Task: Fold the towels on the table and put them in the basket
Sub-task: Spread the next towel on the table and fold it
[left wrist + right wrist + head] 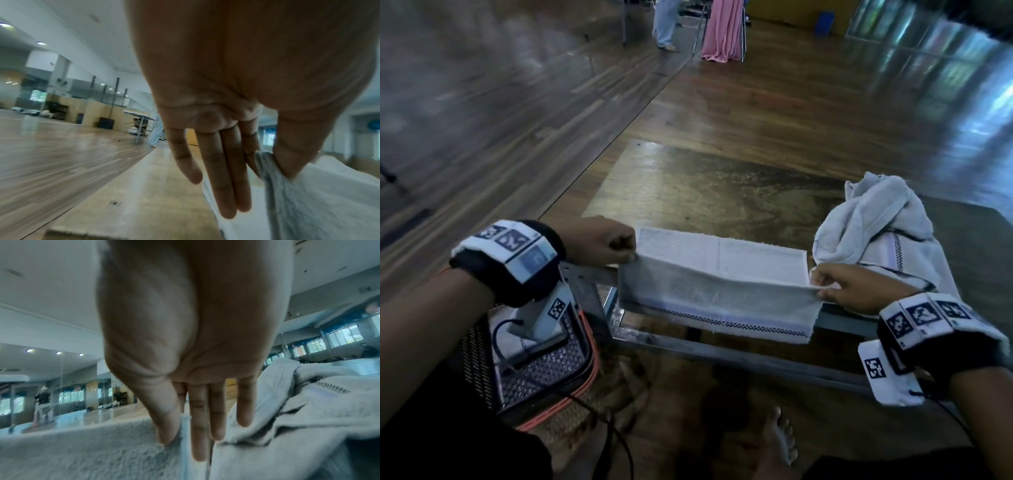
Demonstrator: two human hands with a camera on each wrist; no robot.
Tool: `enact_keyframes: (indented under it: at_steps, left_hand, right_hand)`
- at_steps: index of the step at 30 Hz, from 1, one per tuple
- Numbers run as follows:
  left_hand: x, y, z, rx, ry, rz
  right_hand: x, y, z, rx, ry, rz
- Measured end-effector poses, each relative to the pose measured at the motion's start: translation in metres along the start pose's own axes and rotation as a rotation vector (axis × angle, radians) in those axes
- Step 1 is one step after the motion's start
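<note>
A white towel (717,284) with a checked blue border lies stretched across the near edge of the wooden table (709,192), its border end hanging over the front. My left hand (607,245) pinches its left fold corner between thumb and forefinger; in the left wrist view the towel (320,203) sits under the thumb of that left hand (265,164). My right hand (842,286) pinches the right corner, and the right wrist view shows the thumb of this right hand (180,426) pressed on the towel (92,451). The basket (541,370) stands on the floor at lower left, below my left wrist.
A crumpled pile of white towels (880,229) lies on the table's right side, close behind my right hand, and shows again as a heap of towels (298,410) in the right wrist view. People stand far back on the wooden floor (664,24). My bare foot (779,442) is under the table.
</note>
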State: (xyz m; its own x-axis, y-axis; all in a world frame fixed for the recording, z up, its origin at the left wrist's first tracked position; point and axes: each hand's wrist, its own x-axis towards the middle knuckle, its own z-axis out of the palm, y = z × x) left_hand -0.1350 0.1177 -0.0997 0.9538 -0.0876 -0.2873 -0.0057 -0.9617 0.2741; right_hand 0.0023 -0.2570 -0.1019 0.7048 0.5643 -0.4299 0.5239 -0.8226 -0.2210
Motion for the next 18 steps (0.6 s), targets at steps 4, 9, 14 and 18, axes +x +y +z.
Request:
enact_keyframes:
  at_steps: [4,9,14,18]
  left_hand:
    - [0.013,-0.013,-0.014,-0.139,0.094,-0.003]
    - [0.036,-0.021,-0.008,-0.097,0.165,-0.095]
    - [0.050,-0.021,0.007,-0.059,0.197,-0.155]
    - [0.059,-0.017,0.015,-0.019,0.129,-0.161]
  right_hand:
    - [0.005,0.003,-0.022,0.137,0.185,-0.008]
    - [0.039,0.000,-0.019,0.129,0.375,0.064]
    - [0.069,-0.003,0.001,-0.038,0.282,0.189]
    - [0.074,-0.002,0.008,-0.106,0.281,0.243]
